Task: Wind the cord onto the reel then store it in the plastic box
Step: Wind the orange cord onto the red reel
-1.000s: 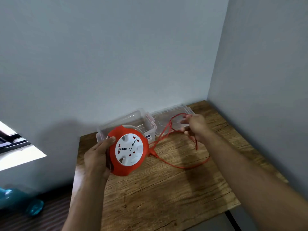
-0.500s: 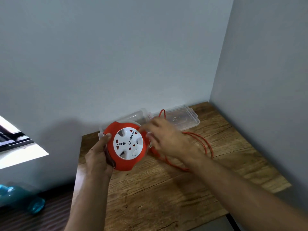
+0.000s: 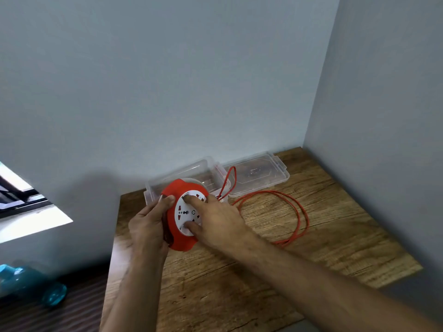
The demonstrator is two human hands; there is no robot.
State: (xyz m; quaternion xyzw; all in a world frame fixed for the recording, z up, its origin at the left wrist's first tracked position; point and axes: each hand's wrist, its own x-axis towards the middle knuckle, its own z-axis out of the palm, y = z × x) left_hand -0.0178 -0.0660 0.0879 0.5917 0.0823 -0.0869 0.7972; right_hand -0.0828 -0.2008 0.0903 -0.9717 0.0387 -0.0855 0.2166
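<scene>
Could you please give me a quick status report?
Left hand holds reel; right hand on its white face. Cord mostly loose on table. Box open, unobstructed.

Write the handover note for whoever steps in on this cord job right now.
Left hand: grips the red reel by its edge, above the table.
Right hand: fingers pressed on the white socket face.
Cord: mostly loose loops on the table, one loop raised near the clear plastic box.
Box open; lid beside it.
Done: reel in hand.
Left: wind cord, box it.
</scene>
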